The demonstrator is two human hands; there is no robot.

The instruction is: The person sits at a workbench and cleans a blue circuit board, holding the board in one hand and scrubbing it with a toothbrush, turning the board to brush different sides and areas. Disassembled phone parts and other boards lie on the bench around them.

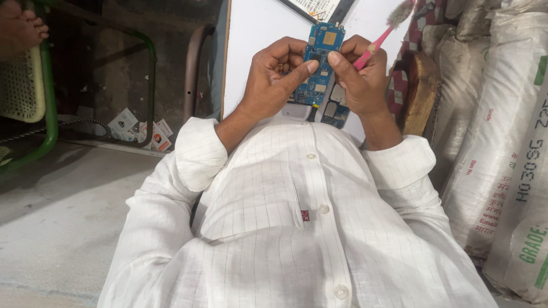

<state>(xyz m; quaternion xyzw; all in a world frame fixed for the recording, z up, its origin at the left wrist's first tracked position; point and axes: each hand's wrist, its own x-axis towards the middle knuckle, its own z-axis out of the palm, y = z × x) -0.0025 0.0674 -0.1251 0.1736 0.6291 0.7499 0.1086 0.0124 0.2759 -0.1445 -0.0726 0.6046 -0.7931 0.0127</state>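
A blue circuit board (321, 54) with a gold square chip near its top is held upright over a white table (257, 34). My left hand (277, 77) grips its left edge, index finger pressing on the board's middle. My right hand (357, 77) holds the right edge with the thumb on the board, and also clamps a pink toothbrush (383, 33) whose worn bristles point up and right. A second blue board (335, 111) lies under my right hand on the table.
A dark flat device (317, 8) lies at the table's far edge. White woven sacks (502, 142) are stacked at right, beside a patterned cloth (422, 23). A green metal chair (34, 91) and scattered paper packets (140, 128) are on the floor at left.
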